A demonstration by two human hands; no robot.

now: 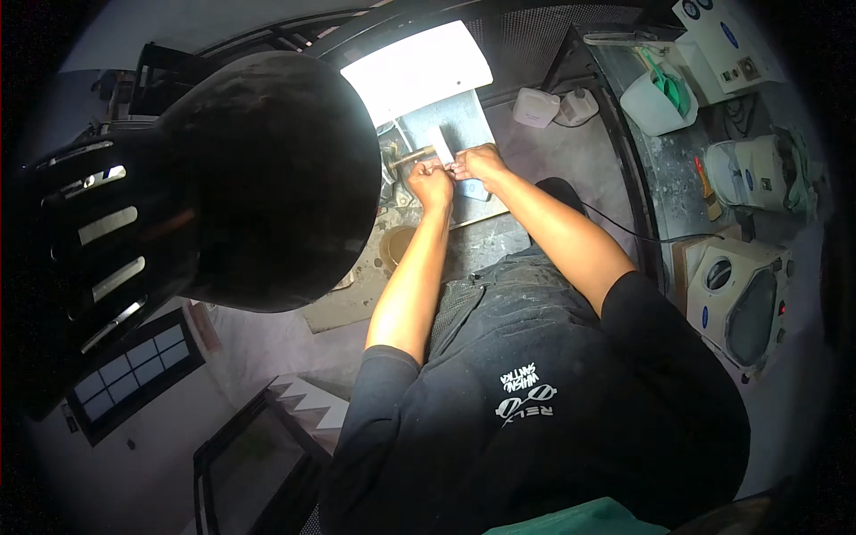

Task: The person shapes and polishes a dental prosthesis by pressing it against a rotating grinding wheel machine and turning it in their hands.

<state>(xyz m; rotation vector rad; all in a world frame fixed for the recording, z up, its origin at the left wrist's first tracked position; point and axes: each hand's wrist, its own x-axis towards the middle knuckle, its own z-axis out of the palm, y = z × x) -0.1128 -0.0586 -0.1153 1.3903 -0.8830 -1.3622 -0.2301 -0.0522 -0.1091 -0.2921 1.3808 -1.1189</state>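
My left hand (pixel 432 185) and my right hand (pixel 481 164) meet in front of me under bright light, just on the near side of an upright white wheel (pixel 441 144). The wheel sits on the end of a brownish spindle (pixel 411 158), which comes out of a machine (pixel 387 169) on the left. Both hands have bent fingers pressed together around something small at the wheel's near edge. What they pinch is too small and too covered by fingers to name. Beneath and behind the hands lies a pale metal tray (pixel 473 114).
A large black lamp shade (pixel 276 178) fills the left. A glaring white panel (pixel 419 71) stands behind the wheel. By my left forearm is a brown round bowl (pixel 398 245). The right bench bears a white tub (pixel 655 111) with a green scoop (pixel 665 87), a brush (pixel 707 189) and a boxy machine (pixel 744 299).
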